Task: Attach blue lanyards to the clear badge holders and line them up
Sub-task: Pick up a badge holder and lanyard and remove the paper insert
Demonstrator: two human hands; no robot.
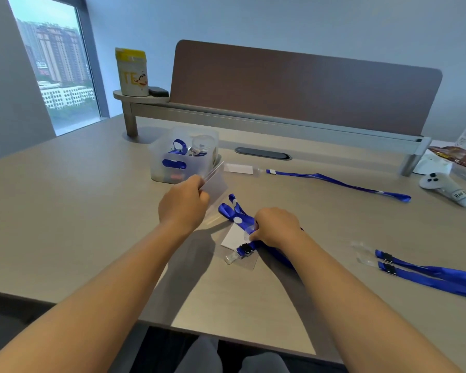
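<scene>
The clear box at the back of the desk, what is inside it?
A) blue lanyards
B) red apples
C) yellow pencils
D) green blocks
A: through the see-through walls of the clear box you can see loops of blue lanyards, the same blue as the ones lying out on the desk.

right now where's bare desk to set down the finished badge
Bare desk lies left of the storage bin, and between the finished lanyard and the two loose lanyards. It is crowded around the right hand.
</scene>
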